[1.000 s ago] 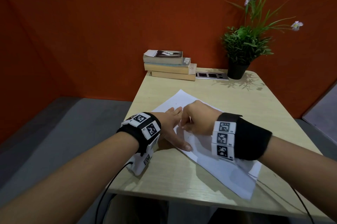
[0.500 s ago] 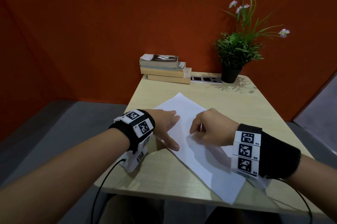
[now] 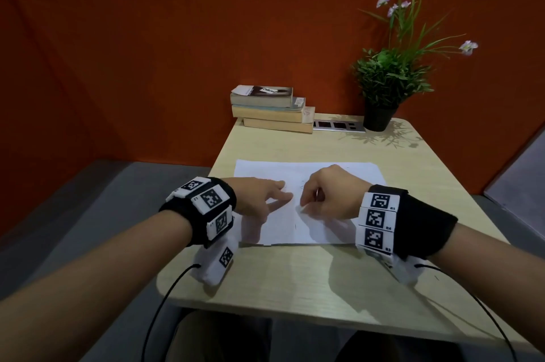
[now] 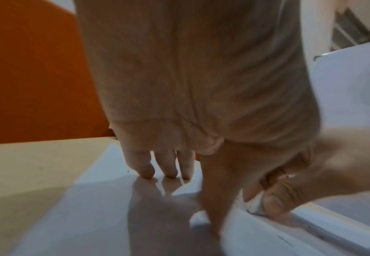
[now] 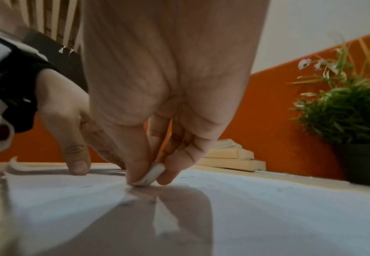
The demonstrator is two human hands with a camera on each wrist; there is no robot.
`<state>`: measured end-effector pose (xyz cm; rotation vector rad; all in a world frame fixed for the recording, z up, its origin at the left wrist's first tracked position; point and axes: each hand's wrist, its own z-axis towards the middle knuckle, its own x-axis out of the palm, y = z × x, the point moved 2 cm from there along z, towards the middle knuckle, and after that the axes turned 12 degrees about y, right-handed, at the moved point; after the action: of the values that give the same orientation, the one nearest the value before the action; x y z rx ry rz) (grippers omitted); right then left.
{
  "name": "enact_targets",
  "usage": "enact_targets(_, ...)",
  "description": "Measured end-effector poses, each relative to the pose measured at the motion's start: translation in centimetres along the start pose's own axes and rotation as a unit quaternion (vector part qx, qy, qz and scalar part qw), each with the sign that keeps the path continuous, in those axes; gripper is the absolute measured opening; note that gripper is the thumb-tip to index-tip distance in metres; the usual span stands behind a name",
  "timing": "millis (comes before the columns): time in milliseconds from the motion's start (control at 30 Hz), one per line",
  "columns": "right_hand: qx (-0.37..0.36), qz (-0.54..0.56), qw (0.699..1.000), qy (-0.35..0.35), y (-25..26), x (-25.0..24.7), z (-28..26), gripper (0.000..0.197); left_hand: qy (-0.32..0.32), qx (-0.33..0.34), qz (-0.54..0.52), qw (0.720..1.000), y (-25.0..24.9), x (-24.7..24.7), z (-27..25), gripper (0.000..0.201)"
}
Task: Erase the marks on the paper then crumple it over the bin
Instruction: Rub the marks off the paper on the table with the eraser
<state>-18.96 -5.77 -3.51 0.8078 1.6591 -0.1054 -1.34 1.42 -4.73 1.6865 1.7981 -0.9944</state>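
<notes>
Your paper [image 3: 306, 202] lies flat on the worktop [image 3: 295, 279], square to its near edge. From the head view, your right hand [image 3: 330, 193] looks like a loose fist on the sheet; only the right wrist view shows its grip pinching a small white eraser [image 5: 151, 175] between thumb and fingertips, pressed on the paper. Your left hand [image 3: 259, 196], just left of the right hand, has its fingers straight and spread, their tips pressing the sheet down. Behind the paper, at the worktop's far edge, stand a stack of books [image 3: 272, 109] and a potted plant [image 3: 389, 81], well apart from your hands.
</notes>
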Motion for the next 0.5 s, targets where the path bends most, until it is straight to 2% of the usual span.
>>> enact_targets(333,-0.015,-0.019,1.0,-0.008,2.3,1.2,1.4,0.015,-0.008,0.009,-0.001,1.0,0.7,2.2,0.1,0.123)
enact_targets(500,-0.047,-0.009,0.998,0.031,2.1,2.0,-0.3,0.01,0.022,-0.02,0.011,1.0,0.3,2.0,0.1,0.13)
